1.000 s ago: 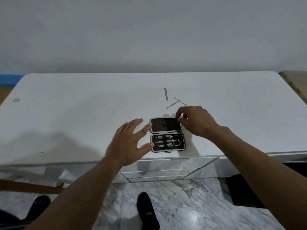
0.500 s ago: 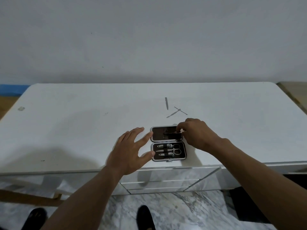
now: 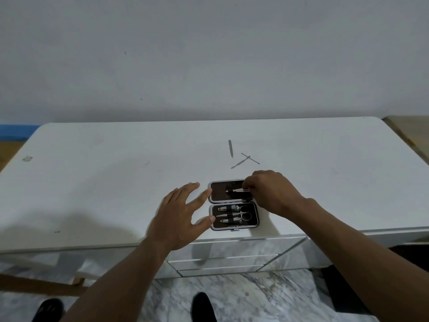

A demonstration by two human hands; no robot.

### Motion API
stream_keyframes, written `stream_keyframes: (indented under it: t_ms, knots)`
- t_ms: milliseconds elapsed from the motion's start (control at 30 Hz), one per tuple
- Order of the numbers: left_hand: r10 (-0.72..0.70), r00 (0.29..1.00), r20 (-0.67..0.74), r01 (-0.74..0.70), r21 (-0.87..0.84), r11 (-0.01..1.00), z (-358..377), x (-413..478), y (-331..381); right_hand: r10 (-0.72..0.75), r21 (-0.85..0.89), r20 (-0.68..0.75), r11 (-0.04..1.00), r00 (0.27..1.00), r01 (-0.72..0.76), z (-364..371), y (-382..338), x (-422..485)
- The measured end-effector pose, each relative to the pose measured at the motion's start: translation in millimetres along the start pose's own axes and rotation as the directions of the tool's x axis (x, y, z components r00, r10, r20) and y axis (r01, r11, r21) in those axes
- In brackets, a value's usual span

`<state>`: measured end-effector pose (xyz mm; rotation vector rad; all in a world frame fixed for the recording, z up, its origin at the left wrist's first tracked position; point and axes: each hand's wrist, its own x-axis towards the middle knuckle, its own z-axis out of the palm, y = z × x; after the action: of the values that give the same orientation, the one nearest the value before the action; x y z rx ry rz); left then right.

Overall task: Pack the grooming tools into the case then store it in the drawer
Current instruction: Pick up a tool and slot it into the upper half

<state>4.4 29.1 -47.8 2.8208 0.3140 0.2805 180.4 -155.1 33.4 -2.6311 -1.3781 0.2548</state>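
An open dark grooming case [image 3: 218,191] lies near the front edge of the white table [image 3: 116,173]. Its near half holds two nail clippers and small scissors [image 3: 234,214] under straps. My right hand [image 3: 270,194] pinches a slim metal tool [image 3: 238,190] and holds it over the far half of the case. My left hand [image 3: 183,217] is spread open, fingertips touching the case's left edge. Three loose metal tools lie beyond the case: a file [image 3: 230,148], a thin pick [image 3: 250,158] and a cuticle pusher [image 3: 240,162].
White drawers [image 3: 222,263] sit under the table front, shut. A marble floor and my dark shoes [image 3: 203,306] show below. A wooden surface [image 3: 408,129] adjoins the table's right end. A small stain [image 3: 27,158] marks the far left.
My right hand has come from the case's far right corner down over the far half, now with a metal tool pinched in it. The left hand has stayed at the case's left edge.
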Motion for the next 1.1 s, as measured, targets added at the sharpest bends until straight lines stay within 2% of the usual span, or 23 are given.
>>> stream_keyframes:
  t_ms: [1100]
  knots:
    - [-0.005,1.000,-0.009,0.005,-0.035,0.999,-2,0,1,0.041,0.068,0.036,0.997,0.999,-0.044,21,-12,23]
